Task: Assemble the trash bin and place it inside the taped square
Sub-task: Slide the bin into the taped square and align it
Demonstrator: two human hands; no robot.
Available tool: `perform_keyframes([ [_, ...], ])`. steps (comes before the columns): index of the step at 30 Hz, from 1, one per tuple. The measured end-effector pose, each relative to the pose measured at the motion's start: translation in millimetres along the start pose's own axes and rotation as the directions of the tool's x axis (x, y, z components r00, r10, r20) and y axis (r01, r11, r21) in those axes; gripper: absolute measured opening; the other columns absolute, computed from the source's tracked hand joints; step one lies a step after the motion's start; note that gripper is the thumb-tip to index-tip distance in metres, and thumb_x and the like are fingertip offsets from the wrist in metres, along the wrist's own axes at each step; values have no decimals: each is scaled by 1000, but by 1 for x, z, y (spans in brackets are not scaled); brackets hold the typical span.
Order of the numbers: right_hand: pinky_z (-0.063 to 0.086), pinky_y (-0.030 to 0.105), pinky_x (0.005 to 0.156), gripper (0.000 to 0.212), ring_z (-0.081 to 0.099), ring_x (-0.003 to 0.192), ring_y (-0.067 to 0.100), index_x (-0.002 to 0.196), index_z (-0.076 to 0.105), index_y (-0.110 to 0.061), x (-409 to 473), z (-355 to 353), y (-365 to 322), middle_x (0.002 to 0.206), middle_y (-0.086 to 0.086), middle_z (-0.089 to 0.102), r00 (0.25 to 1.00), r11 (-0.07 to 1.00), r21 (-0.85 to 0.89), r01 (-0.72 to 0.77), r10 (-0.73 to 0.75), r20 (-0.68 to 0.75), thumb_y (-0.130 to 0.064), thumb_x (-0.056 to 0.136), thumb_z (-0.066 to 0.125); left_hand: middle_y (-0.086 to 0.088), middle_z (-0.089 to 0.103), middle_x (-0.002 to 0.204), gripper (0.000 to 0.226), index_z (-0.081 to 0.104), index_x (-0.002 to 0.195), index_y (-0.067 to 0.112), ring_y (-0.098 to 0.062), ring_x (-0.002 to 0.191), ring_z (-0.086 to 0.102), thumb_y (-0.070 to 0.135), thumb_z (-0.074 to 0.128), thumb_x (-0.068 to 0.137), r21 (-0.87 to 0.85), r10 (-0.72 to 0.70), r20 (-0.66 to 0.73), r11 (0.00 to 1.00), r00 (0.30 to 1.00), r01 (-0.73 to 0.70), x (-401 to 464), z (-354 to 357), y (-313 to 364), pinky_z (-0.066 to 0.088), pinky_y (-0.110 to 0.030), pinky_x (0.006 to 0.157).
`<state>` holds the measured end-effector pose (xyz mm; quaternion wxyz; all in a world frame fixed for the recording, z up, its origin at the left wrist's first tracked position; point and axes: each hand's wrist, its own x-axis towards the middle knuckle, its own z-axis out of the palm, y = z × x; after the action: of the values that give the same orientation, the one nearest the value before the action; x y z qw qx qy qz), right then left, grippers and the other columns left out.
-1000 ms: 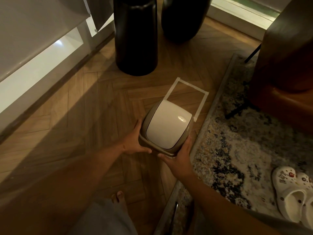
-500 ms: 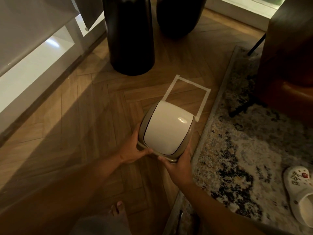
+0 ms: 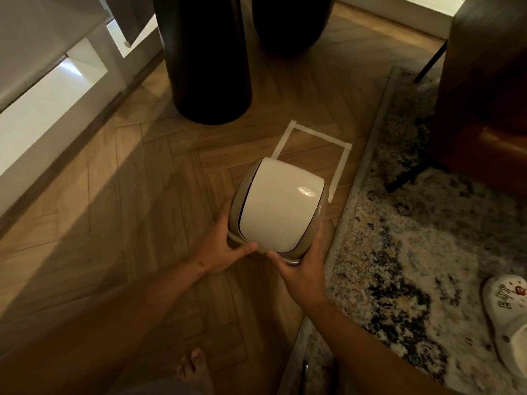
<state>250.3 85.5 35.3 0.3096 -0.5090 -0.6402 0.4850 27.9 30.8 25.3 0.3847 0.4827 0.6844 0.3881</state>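
Observation:
A small trash bin (image 3: 278, 206) with a white swing lid in a beige frame is held above the wooden floor, seen from the top. My left hand (image 3: 221, 248) grips its near left corner and my right hand (image 3: 303, 267) grips its near right corner. A square of pale tape (image 3: 319, 135) is stuck on the floor just beyond the bin; the bin hides its near side. The bin's body below the lid is out of sight.
Two tall dark vases (image 3: 206, 58) stand behind the tape square. A patterned rug (image 3: 422, 240) runs along the right, with a brown chair (image 3: 484, 89) on it and a white clog (image 3: 510, 317) at its near edge. A white cabinet (image 3: 42, 89) lines the left. My bare foot (image 3: 194, 372) is below.
The bin and the tape square have shifted slightly down in the view as the camera moved forward. Both hands keep the same grip on the bin.

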Motion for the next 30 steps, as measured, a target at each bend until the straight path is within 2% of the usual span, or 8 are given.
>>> perform_keyframes([
  [5, 53, 48, 109, 128, 52, 142, 10, 167, 15, -24, 7, -2, 4, 157, -15, 46, 1000, 1000, 7, 13, -13, 3, -43, 71, 97, 35, 38, 144, 104, 11, 153, 47, 6, 130, 44, 56, 79, 76, -1, -5, -11, 1000, 1000, 5, 8, 2, -2, 46, -20, 100],
  [10, 55, 45, 108, 129, 52, 142, 7, 168, 12, -26, 17, -6, 4, 158, -21, 44, 999, 999, 10, 38, -38, 14, -43, 72, 97, 36, 37, 144, 93, 12, 153, 48, 7, 131, 42, 53, 73, 83, -26, -12, -27, 1000, 1000, 12, 19, 4, -1, 45, -15, 98],
  [14, 54, 40, 109, 127, 53, 141, 5, 167, 15, -26, 30, -13, 7, 155, -26, 46, 998, 998, 37, 59, -59, 15, -42, 72, 97, 43, 36, 140, 98, 9, 153, 51, 13, 129, 41, 55, 75, 81, -47, -17, -4, 999, 1000, 17, 31, 8, 1, 44, -9, 93],
  [19, 53, 31, 108, 129, 56, 139, 9, 167, 12, -30, 52, -25, 12, 154, -10, 54, 997, 996, 64, 69, -71, 26, -37, 72, 98, 49, 36, 134, 104, 10, 154, 44, 16, 127, 40, 45, 80, 77, -87, 8, 68, 996, 998, -2, 52, 16, 13, 41, -6, 94],
  [22, 50, 23, 108, 127, 55, 140, 8, 167, 12, -33, 74, -32, 15, 154, -16, 53, 994, 993, 67, 99, -101, 29, -32, 73, 98, 49, 36, 133, 105, 9, 156, 36, 18, 127, 39, 37, 81, 79, -102, 11, 91, 995, 996, -2, 72, 22, 19, 39, -6, 95],
  [24, 49, 20, 108, 128, 55, 140, 5, 166, 12, -35, 87, -36, 16, 153, -20, 53, 994, 992, 60, 108, -110, 25, -34, 72, 98, 41, 36, 136, 106, 8, 157, 31, 20, 126, 37, 33, 81, 80, -99, 23, 88, 995, 996, -14, 85, 24, 24, 38, -6, 96],
  [26, 49, 18, 107, 130, 55, 139, 2, 167, 10, -36, 100, -41, 18, 153, -23, 53, 994, 993, 58, 105, -106, 23, -38, 72, 98, 25, 38, 142, 107, 8, 157, 29, 19, 126, 37, 30, 81, 80, -87, 32, 79, 996, 996, -25, 99, 28, 31, 38, -8, 99],
  [30, 49, 17, 105, 129, 54, 138, 0, 166, 10, -39, 127, -54, 21, 155, -20, 52, 991, 991, 43, 129, -130, 22, -44, 72, 97, 8, 37, 151, 109, 5, 158, 24, -2, 136, 39, 20, 81, 81, -90, 36, 62, 995, 997, -31, 126, 36, 44, 38, -32, 111],
])
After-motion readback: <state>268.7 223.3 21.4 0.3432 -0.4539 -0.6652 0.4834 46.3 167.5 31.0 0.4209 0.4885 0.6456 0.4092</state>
